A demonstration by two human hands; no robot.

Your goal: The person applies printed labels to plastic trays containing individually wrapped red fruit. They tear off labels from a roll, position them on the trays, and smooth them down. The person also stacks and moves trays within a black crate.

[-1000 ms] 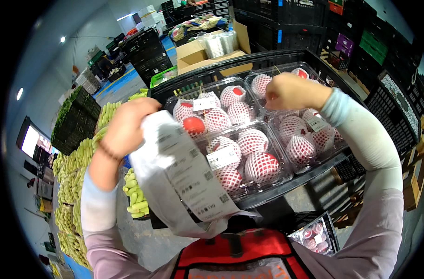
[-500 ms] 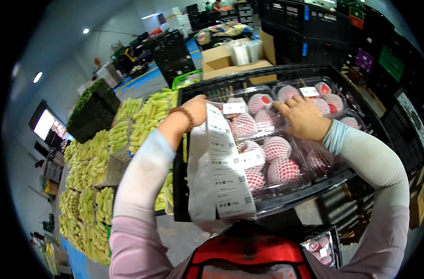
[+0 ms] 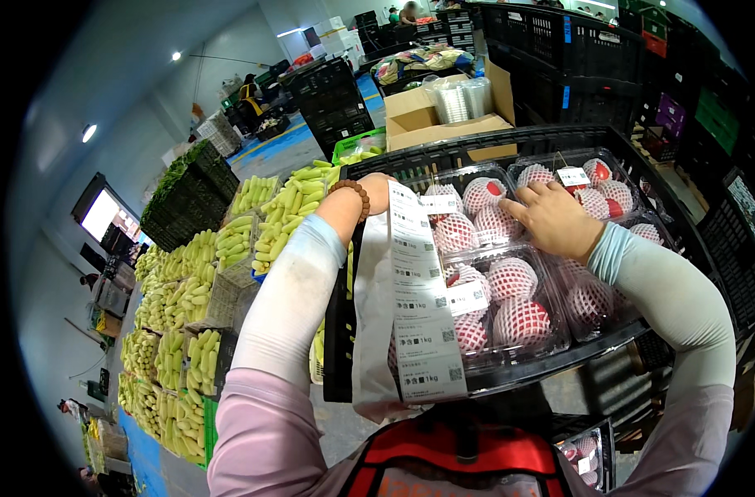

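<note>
My left hand [image 3: 377, 192] is closed on the top of a long strip of white printed labels [image 3: 420, 306], its fingers partly hidden. The strip hangs over the left side of a black crate [image 3: 477, 147] in front of me. Inside sit several clear plastic boxes, each with round red fruit [image 3: 522, 321] in white foam nets. White labels lie on some lids, one on the near middle box [image 3: 468, 298], beside the strip. My right hand [image 3: 560, 219] rests with fingers spread over the lids of the right-hand boxes, close to the label [image 3: 573, 176] on the far right box.
Crates of pale green squash-like vegetables [image 3: 187, 277] spread along the left. Beyond the black crate stands an open cardboard box [image 3: 411, 120] of stacked clear containers. Black crates [image 3: 560, 50] are piled at the far right. Another box of netted fruit [image 3: 583, 460] sits low, near my body.
The whole view has shifted, so the crate and both hands appear slightly further right and lower. My left hand still has the label strip; my right hand stays over the boxes.
</note>
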